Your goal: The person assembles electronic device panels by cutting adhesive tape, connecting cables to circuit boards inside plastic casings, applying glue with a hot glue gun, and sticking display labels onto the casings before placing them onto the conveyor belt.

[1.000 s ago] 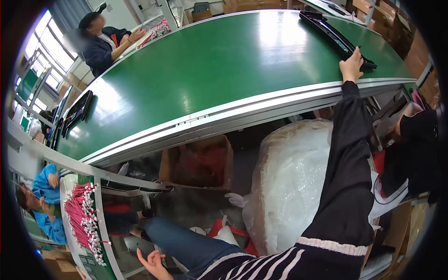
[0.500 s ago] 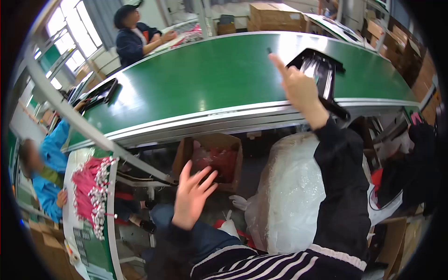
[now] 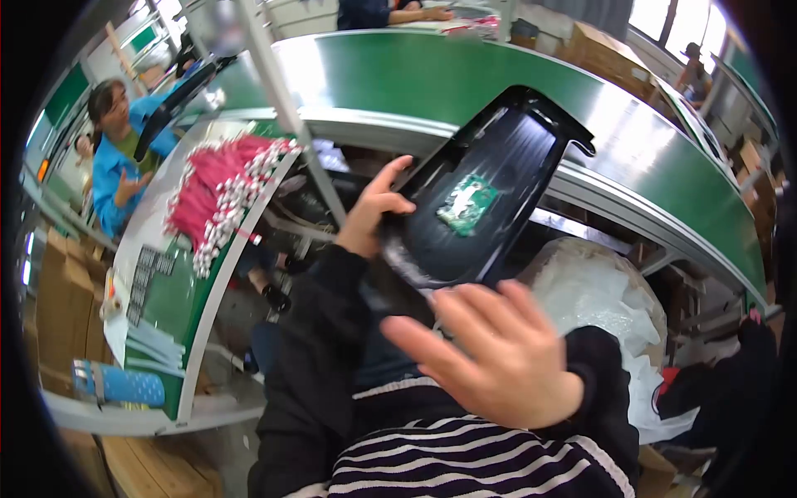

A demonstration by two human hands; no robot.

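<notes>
My left hand [image 3: 372, 214] grips the left edge of a glossy black plastic housing [image 3: 519, 166], thumb over the rim and the other fingers hidden beneath it. The housing is tilted in front of me, its hollow side up, with a curved lip at the far end. Inside it lies a small green circuit board [image 3: 469, 203]. Close to the near end of the housing, my right hand [image 3: 498, 357] has its fingers spread and slightly blurred. Nothing shows in that hand.
A green conveyor belt [image 3: 374, 70] with a metal edge runs across the front. On the left, a side table [image 3: 170, 319] bears bundled pink wires [image 3: 212, 195] and a blue bottle [image 3: 124, 386]. A co-worker [image 3: 124, 158] sits beyond it near another black housing [image 3: 170, 112]. Plastic-wrapped material [image 3: 602, 286] stands right.
The black housing has come off the belt towards me and is now in my left hand. My right hand has drawn back from the belt and opened. My view has turned left.
</notes>
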